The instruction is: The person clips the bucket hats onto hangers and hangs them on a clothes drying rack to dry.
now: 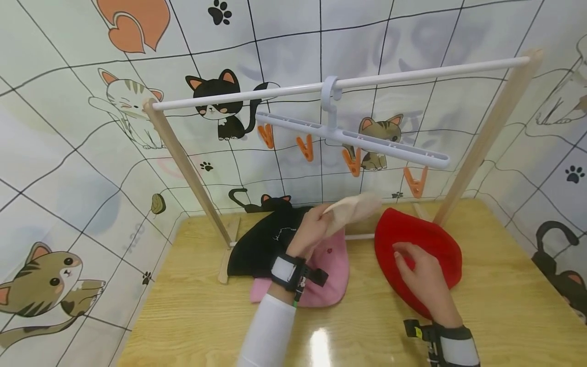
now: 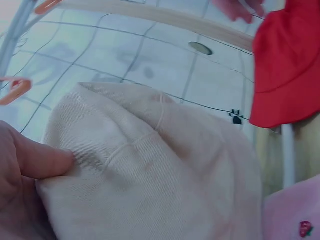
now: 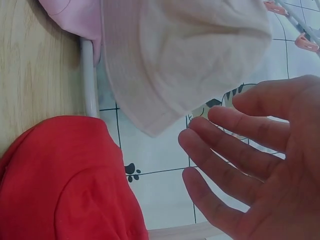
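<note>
A cream bucket hat (image 2: 165, 165) is pinched in my left hand (image 1: 314, 229), the thumb pressing its cloth in the left wrist view. It is raised in front of the rack, over a pink hat (image 1: 330, 280) and a black hat (image 1: 257, 247) on the table. My right hand (image 1: 422, 275) hovers over a red bucket hat (image 1: 440, 250), fingers spread and holding nothing in the right wrist view. Above hangs a white hanger (image 1: 335, 133) with several orange clips (image 1: 352, 162).
The hanger hooks over a white rail (image 1: 229, 96) between two wooden posts (image 1: 486, 137). A lower white bar (image 1: 359, 236) runs behind the hats. Walls with cat drawings close in the wooden table (image 1: 183, 316) at the back and sides.
</note>
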The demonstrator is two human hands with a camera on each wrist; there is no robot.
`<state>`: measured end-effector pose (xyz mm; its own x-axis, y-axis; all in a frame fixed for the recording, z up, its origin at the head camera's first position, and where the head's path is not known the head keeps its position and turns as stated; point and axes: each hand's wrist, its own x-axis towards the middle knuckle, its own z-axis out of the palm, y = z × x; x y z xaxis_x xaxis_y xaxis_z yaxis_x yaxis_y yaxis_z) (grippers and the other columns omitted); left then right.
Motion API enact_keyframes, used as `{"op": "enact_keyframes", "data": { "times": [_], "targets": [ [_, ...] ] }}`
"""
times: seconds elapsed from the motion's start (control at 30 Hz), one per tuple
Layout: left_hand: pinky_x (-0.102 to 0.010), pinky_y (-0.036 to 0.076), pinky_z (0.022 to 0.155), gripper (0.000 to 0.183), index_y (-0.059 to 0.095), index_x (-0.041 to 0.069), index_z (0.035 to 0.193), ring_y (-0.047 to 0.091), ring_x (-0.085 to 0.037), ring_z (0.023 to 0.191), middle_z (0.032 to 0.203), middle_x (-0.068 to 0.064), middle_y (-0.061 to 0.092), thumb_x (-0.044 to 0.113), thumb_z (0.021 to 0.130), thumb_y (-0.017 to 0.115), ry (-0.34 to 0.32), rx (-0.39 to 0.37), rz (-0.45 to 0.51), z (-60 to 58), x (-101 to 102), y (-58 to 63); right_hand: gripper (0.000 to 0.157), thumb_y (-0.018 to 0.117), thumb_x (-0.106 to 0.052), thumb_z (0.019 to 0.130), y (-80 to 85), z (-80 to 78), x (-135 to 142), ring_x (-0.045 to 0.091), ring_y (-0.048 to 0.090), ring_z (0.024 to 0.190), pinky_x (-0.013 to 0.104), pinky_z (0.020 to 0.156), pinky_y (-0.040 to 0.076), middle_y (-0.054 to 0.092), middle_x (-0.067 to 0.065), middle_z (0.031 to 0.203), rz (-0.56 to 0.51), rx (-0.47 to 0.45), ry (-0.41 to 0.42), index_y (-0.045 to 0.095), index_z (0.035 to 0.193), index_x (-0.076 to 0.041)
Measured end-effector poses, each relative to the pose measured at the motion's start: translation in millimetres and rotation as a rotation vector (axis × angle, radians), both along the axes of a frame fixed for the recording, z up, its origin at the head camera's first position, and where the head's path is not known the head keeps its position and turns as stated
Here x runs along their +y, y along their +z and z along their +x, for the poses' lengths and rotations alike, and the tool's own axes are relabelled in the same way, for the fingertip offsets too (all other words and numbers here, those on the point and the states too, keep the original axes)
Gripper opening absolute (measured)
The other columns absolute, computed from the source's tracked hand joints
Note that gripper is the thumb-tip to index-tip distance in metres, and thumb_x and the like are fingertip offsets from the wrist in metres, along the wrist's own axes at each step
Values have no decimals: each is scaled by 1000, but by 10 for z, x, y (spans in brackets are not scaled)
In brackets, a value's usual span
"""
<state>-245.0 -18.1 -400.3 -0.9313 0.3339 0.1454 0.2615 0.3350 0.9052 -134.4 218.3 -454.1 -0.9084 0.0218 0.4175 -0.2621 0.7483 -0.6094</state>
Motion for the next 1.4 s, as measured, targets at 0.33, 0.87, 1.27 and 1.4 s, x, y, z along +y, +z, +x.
{"op": "enact_keyframes", "data": {
  "times": [0.33,0.87,1.27,1.4],
  "targets": [
    [-29,38,72,19,64,2,103,46,-16,80,83,-3,49,8,100,47,-52,6,66,-68,-237,257,32,70,-1,83,-20,-16,-2,39,62,94,56,78,50,66,22,107,-8,-78,4,62,114,3],
    [-34,40,91,30,62,11,126,52,-14,100,111,-4,61,16,103,43,-184,48,-66,-153,-591,557,33,70,-1,84,-27,-63,-40,39,61,95,56,79,50,65,22,109,-23,-85,29,60,115,3],
    [-32,40,92,31,60,2,126,53,-15,100,108,-7,61,14,102,46,-124,-75,98,-212,-950,540,30,63,-9,93,218,-243,-267,32,61,102,51,83,51,65,14,115,-167,-135,193,60,122,-2],
    [-33,41,92,32,57,-1,128,54,-17,99,108,-9,60,13,102,45,-154,-162,190,-227,-1070,527,32,62,-12,95,282,-343,-386,32,61,105,50,86,50,64,14,117,-221,-156,259,59,125,-2]
  ]
}}
